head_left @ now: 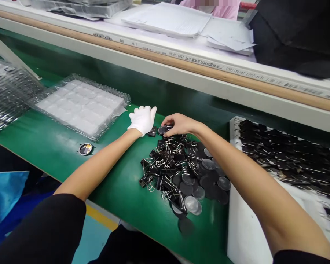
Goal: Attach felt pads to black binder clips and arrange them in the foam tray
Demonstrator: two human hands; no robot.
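Observation:
My left hand (143,120), in a white glove, is held above the green bench with its fingers curled in; anything inside them is hidden. Right beside it lies a black binder clip (152,132). My bare right hand (178,124) pinches another black binder clip (169,128), which has a clear round disc (162,129) at its left end. Under and in front of my right hand spreads a heap of black binder clips (167,157) with silver wire handles. Mixed in along its right side are several clear and dark round discs (192,204).
A small round watch-like piece (85,149) lies on the green bench (121,205). Behind it sits a clear plastic tray (79,104) with a stack of trays (11,91) at left. A white foam box (242,223) holds dark clips. A raised shelf (165,55) crosses behind; a person sits beyond.

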